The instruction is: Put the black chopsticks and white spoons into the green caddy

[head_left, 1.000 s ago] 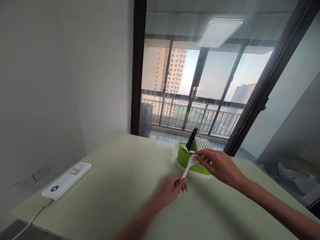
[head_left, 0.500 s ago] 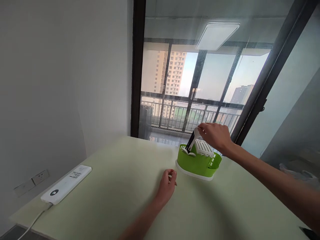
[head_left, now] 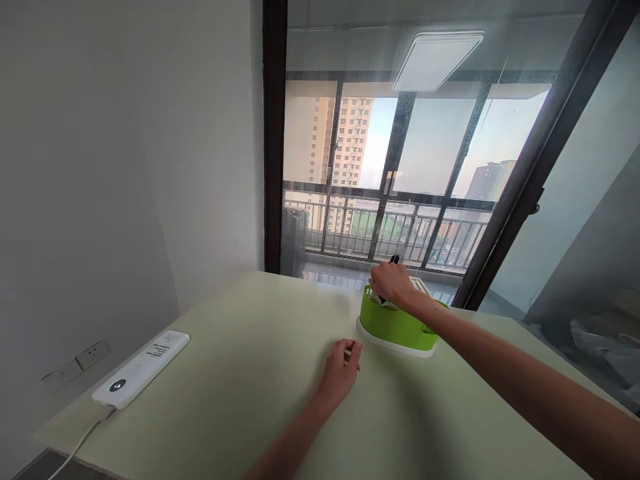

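Observation:
A green oval utensil holder [head_left: 395,329] with a white base stands near the table's far edge. Over its left part is my right hand [head_left: 393,281], closed and low among the utensils. A black utensil handle [head_left: 395,259] sticks up behind that hand, and pale rounded utensil parts show beneath it; what the fingers grip is hidden. A white slotted insert [head_left: 419,285] shows just right of the hand. My left hand [head_left: 341,371] rests on the table in front of the holder, loosely curled, with a gap between thumb and fingers and nothing in it.
A white power strip [head_left: 145,370] with a cable lies along the table's left edge. Wall sockets [head_left: 91,355] are beyond it. Behind the pale table [head_left: 240,347] stands a dark-framed glass door [head_left: 274,167].
My right hand has moved left and down, from the top of a white-handled utensil to the holder's left part. My left hand stays curled on the table. The view has shifted slightly.

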The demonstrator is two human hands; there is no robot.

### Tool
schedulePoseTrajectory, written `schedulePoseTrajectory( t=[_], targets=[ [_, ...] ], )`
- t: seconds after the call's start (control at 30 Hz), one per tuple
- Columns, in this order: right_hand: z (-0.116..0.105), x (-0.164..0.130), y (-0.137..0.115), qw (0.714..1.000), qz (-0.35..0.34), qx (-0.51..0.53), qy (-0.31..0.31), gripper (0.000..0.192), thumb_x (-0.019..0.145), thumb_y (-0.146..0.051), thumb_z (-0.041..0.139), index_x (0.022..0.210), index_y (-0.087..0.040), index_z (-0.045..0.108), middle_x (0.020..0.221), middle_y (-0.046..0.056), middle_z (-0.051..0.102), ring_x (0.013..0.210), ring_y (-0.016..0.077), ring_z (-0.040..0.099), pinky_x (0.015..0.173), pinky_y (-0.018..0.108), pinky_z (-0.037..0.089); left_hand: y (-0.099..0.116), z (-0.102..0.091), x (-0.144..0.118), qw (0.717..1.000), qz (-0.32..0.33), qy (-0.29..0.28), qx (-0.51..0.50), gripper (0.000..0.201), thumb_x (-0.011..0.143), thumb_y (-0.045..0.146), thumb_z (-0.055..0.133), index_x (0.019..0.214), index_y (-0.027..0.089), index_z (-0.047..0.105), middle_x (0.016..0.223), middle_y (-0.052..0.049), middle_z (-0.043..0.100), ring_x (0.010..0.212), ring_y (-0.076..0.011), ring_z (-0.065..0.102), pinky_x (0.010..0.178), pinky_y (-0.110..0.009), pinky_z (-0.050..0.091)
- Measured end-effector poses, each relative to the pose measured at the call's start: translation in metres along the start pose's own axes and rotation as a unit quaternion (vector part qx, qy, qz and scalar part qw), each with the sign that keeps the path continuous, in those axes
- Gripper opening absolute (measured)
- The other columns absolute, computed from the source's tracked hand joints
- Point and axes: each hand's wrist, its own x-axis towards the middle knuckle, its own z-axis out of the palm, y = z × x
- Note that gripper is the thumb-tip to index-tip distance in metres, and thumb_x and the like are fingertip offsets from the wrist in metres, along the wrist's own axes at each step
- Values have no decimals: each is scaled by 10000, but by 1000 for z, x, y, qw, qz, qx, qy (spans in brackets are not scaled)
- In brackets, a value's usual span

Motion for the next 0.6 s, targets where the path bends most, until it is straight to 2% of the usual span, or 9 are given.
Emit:
schedulePoseTrajectory(
  t=[0.17, 0.3, 0.43, 0.6],
  targets=[
    [4, 5, -4, 1000, -14, 16, -17, 294, 923, -219, 515, 1045, -118, 762, 1081, 214, 713, 1004, 308, 688, 788, 342, 460, 0, 1, -1, 1000, 2, 12, 5, 445, 948, 563, 443, 958, 163, 636, 1060, -81, 599, 736, -137, 604, 702, -287, 478],
    [4, 9, -1, 998, -35, 39, -40, 286, 923, -316, 557, 1070, -180, 761, 1088, 163, 727, 982, 287, 692, 770, 326, 462, 3, 0, -3, 1000, -4, 9, 9, 447, 949, 563, 448, 970, 163, 646, 1064, -78, 596, 747, -141, 609, 716, -290, 476],
    [6, 12, 1, 995, -53, 62, -54, 342, 933, -431, 566, 1128, -211, 741, 1098, 143, 733, 996, 281, 687, 781, 324, 460, 4, 0, -4, 1000, -11, 3, 6, 457, 953, 573, 438, 975, 170, 653, 1071, -80, 594, 771, -149, 614, 717, -287, 477],
    [3, 11, 8, 993, -53, 86, -60, 478, 967, -590, 439, 1056, -240, 751, 1061, 124, 744, 963, 284, 689, 780, 352, 465, 5, 0, -4, 1000, -10, 6, 11, 443, 951, 553, 440, 956, 171, 664, 1061, -78, 602, 755, -146, 614, 719, -289, 477]
  ],
)
